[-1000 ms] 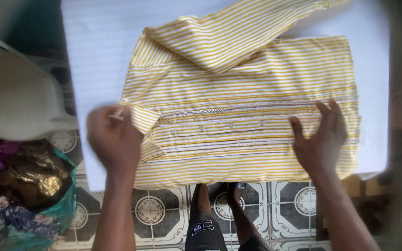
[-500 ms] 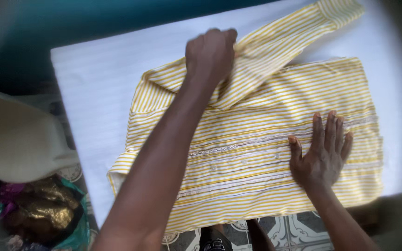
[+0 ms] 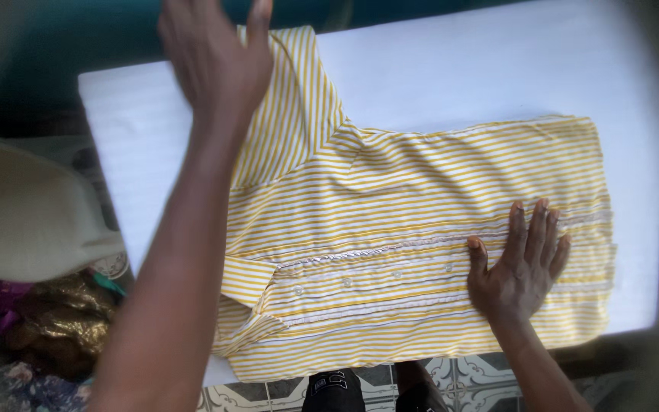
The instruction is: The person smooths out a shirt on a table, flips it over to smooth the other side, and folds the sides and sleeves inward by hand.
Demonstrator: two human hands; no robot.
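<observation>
1 shirt (image 3: 421, 252), yellow-and-white striped, lies flat on 1 white table (image 3: 482, 69), button strip up, with 4 buttons showing along it. Its collar end points to the table's left side and its hem to the right. The near edge of the shirt reaches the table's near edge and slightly overhangs it at the lower left. Bare tabletop shows beyond the shirt along the far side, in a strip at the right end and in a wider patch at the left end.

1 sleeve (image 3: 291, 99) runs from the shoulder up toward the far left corner. The left hand (image 3: 215, 53) is raised over the upper part of this sleeve, fingers spread and loose, clamped on nothing; whether it touches the cloth cannot be told. The right hand (image 3: 516, 263) lies flat on the shirt near the button strip toward the hem, palm down, fingers straight and slightly fanned, pressing the cloth.

Left of the table stands 1 pale chair (image 3: 24, 221). Below it on the tiled floor (image 3: 467, 374) sits 1 bag (image 3: 47, 336) holding crumpled, dark and floral fabric.
</observation>
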